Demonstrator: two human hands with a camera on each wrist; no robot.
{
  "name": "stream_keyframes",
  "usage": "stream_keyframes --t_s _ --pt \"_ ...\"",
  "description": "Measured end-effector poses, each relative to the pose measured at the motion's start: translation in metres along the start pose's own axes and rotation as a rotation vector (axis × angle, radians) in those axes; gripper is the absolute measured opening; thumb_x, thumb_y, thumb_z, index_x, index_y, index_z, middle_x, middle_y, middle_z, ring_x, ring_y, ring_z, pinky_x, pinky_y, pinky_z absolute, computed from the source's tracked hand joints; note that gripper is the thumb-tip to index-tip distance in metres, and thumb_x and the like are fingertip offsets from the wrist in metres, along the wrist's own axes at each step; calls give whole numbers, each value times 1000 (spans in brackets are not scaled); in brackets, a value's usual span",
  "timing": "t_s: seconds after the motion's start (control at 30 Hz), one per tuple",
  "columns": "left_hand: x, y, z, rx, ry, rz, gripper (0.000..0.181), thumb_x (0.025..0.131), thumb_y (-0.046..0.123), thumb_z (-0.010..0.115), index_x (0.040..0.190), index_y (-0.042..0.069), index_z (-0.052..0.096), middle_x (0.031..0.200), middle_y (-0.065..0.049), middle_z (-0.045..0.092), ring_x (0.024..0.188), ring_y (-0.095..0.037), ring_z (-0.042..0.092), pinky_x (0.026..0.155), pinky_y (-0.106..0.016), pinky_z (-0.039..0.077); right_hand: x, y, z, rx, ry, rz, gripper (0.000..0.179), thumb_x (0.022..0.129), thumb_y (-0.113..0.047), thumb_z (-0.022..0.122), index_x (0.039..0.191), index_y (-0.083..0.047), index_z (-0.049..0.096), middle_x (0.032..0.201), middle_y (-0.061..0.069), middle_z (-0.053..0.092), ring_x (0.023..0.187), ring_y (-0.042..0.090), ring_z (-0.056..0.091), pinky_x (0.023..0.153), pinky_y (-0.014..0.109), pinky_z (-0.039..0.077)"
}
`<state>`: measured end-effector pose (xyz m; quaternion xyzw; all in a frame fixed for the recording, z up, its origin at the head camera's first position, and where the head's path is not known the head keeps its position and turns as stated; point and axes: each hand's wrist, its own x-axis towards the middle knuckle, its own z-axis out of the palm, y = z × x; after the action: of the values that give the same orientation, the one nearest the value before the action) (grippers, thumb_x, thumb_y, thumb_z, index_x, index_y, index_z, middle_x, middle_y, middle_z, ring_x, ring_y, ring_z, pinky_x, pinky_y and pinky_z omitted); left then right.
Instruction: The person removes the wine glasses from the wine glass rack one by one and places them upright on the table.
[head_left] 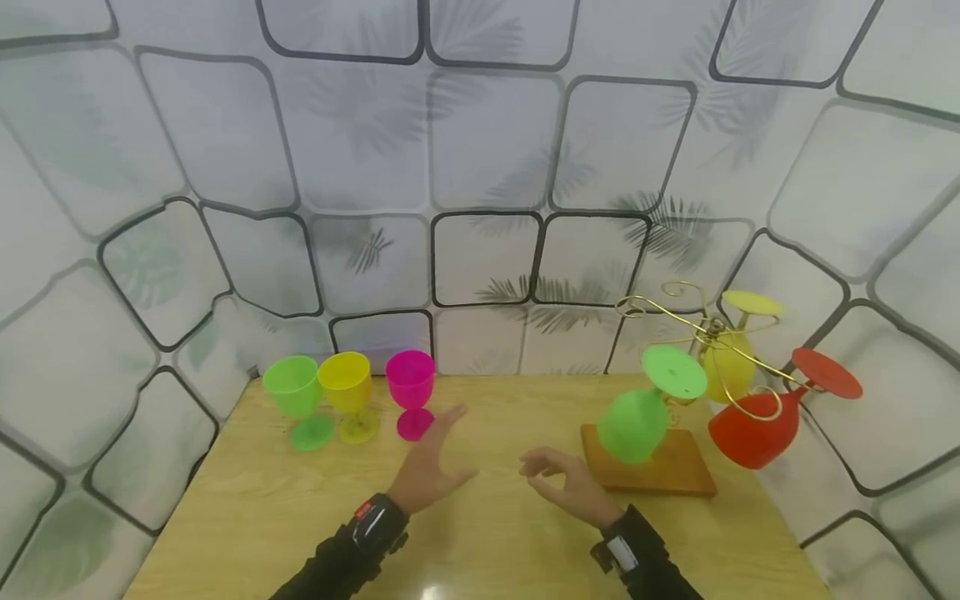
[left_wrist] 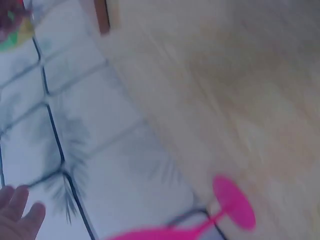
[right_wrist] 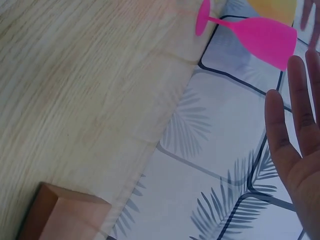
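Note:
My left hand is held over the table with thumb and fingers spread, holding nothing. Nearest to it stands an upright pink goblet, its foot just beyond the fingertips in the head view. To the left of that are a yellow goblet and a green goblet, both upright. My right hand, relaxed with nothing in it, hovers left of a wooden base. A gold wire rack above this base carries upside-down goblets: green, red and yellow.
The light wood table ends at a patterned curtain at the back and sides. The rack's curled arms reach out over the table's right side, and the red goblet hangs past the base's edge. The pink goblet also shows in the right wrist view.

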<state>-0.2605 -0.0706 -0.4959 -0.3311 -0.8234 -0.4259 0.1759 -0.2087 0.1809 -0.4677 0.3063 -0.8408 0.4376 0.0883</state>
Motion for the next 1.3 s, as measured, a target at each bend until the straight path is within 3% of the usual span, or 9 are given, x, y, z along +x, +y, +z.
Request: stream_keyframes --t_s 0.23,0.4,0.47,0.57,0.83,0.93,1.07,1.17,1.3 --pt "-9 20 33 -47 -319 -65 78 76 28 72 143 8 36 146 -14 42 132 -31 40 105 -52 41 2 -12 -13 -47 -21 -16 26 83 3 62 108 7 61 90 19 70 81 29 64 72 46 57" --pt "-12 26 40 -18 -454 -67 74 79 32 68 143 12 37 147 -12 41 131 -30 42 103 -52 43 -1 -12 -31 -164 -26 -97 29 83 -4 65 111 1 61 94 8 69 87 18 62 75 40 56" --pt "-11 28 40 -15 -476 -63 72 80 31 68 142 12 38 145 -12 43 130 -30 43 102 -51 44 1 -18 -47 -202 -28 -179 33 80 -3 67 112 -1 60 96 6 69 89 16 62 75 36 56" --pt "-12 29 38 -23 -483 -53 67 81 30 66 140 12 41 142 -11 47 128 -27 46 102 -48 45 5 -48 -81 -266 -66 -205 40 76 -2 71 114 -3 60 99 4 69 91 15 62 76 36 57" --pt "-17 26 37 -34 -484 -22 52 91 41 52 132 10 51 131 -7 57 116 -22 55 99 -41 48 28 -121 -195 -519 -64 -342 55 64 1 78 116 -5 61 101 1 70 87 7 60 79 8 49" --pt "-18 26 38 -39 -480 -27 49 92 39 51 131 11 52 130 -6 58 115 -21 56 98 -41 49 46 -127 -240 -656 -15 -251 53 66 0 77 116 -7 62 100 0 71 85 4 59 75 12 50" --pt "-20 25 40 -41 -479 -40 46 92 36 52 130 10 53 128 -6 60 112 -21 57 95 -40 51 69 -109 -295 -764 -26 54 42 82 -14 69 122 -7 58 105 10 70 91 18 63 77 39 56" --pt "-21 26 41 -43 -496 -59 44 92 34 52 129 11 54 127 -6 60 110 -20 58 94 -40 51 84 -78 -329 -783 -99 258 44 89 -24 61 126 -1 54 110 24 65 97 37 61 80 57 52" --pt "-22 25 41 -47 -514 -79 41 92 32 53 128 12 55 126 -5 61 110 -20 58 94 -40 51 94 -26 -356 -822 -209 416 50 90 -30 57 124 7 51 114 35 58 101 48 56 81 60 50"
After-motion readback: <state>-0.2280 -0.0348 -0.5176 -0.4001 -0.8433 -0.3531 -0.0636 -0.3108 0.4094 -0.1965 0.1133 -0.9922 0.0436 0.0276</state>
